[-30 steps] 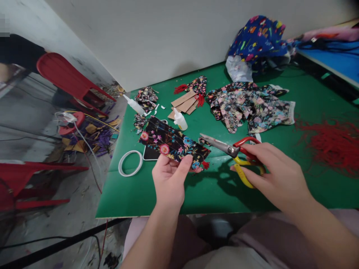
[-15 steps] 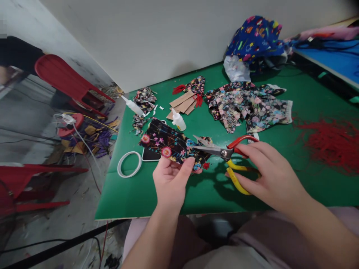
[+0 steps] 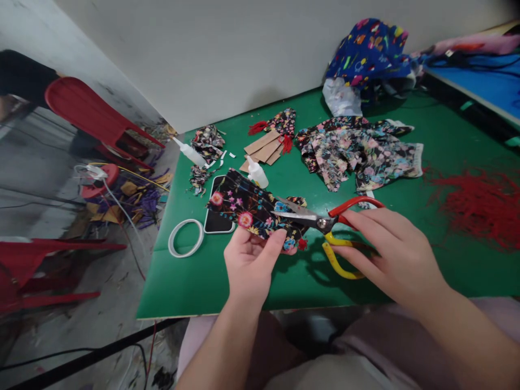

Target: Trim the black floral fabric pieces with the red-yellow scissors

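The left hand (image 3: 249, 265) holds a dark flower cloth (image 3: 239, 200) up just above the green tabletop (image 3: 195, 287). Its fingers (image 3: 273, 244) are closed on the near edge of the cloth, thumb on top. The cloth sticks out away from the person, over a black phone (image 3: 217, 223) that lies flat.

The right hand (image 3: 390, 254) grips the scissors (image 3: 320, 222) by the red and yellow loops. Its fingers are wrapped through and around them. The 2 loops are spread apart and the blades are a little open, biting at the right edge of the cloth.

The hands are close to the front edge of the tabletop. Only a thin strip of bare green lies between them and that edge. A white tape ring (image 3: 186, 237) sits near the left edge, and past it the floor drops away, with a red chair (image 3: 93, 116) there.

Behind the cloth stands a small glue bottle (image 3: 257, 173), very near its far edge. Brown card pieces (image 3: 264, 149) and a big heap of flower fabric (image 3: 357, 151) lie farther back. Red threads (image 3: 479, 208) are spread out on the right, with bare green between them and the right hand.
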{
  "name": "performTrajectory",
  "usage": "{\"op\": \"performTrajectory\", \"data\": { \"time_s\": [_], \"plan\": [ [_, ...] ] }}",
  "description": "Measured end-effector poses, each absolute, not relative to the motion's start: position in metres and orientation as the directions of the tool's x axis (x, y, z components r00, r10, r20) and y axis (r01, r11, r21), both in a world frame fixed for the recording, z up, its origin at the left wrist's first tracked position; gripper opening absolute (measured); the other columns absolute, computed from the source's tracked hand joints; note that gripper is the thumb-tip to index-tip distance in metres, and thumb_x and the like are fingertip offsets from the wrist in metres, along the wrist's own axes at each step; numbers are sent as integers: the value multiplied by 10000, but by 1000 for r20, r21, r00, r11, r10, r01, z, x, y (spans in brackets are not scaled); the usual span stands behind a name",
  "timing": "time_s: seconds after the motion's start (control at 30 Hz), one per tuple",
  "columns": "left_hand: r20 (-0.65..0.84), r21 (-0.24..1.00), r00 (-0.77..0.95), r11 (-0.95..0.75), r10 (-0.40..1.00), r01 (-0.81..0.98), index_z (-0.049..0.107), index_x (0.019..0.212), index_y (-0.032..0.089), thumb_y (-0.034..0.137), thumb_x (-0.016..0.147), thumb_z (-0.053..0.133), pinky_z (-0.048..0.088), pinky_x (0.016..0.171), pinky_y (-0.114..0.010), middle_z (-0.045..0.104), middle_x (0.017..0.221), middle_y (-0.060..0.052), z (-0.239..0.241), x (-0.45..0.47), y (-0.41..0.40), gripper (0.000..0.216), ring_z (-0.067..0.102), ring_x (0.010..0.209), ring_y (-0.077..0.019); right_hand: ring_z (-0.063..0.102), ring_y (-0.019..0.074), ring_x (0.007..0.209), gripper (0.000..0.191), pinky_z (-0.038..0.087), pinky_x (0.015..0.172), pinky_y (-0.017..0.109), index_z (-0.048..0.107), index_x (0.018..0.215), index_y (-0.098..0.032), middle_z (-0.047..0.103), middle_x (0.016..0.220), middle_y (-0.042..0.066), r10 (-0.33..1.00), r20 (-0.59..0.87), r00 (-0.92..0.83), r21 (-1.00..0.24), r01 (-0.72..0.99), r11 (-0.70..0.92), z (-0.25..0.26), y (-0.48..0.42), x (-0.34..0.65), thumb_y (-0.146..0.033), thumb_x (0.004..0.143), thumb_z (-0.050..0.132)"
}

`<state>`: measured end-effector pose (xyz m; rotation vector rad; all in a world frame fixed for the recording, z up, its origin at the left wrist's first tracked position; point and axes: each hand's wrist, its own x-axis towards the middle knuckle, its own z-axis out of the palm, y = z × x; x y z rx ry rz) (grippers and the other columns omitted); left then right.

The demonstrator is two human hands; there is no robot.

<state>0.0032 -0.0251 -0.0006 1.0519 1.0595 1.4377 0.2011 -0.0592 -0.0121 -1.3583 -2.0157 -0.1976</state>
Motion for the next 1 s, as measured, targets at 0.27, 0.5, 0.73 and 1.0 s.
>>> {"op": "performTrajectory", "data": {
  "time_s": [0.27,0.5,0.73,1.0],
  "plan": [
    [29,975,-111,-53,993,-215,669,804,182,227,653,786,563,452,-165,667,656,39,-1,3,-24,196,615,517,-76,604,196,773,322,475,705,320,579,1073,-110,663,881,101,749,626,-219,-223,870,441,-11,-58,200,-305,820,617],
    [41,962,-82,-61,996,-265,687,816,220,179,676,769,564,465,-148,680,678,60,0,3,-24,167,625,531,-62,608,184,751,298,476,689,308,592,1052,-112,671,853,88,745,630,-219,-208,877,434,-10,-59,200,-299,822,618],
    [55,959,-64,-70,996,-276,696,818,231,159,686,760,567,479,-143,689,696,59,-1,3,-25,164,632,549,-60,615,184,754,294,479,704,306,606,1040,-107,675,852,90,740,635,-222,-188,885,426,-12,-59,200,-305,822,616],
    [50,963,-73,-67,996,-260,688,822,218,176,682,765,569,480,-152,693,696,48,-1,3,-25,165,635,550,-70,613,179,737,290,480,687,297,625,1012,-94,679,844,100,756,621,-207,-220,880,422,-11,-58,199,-324,840,588]
  ]
}}
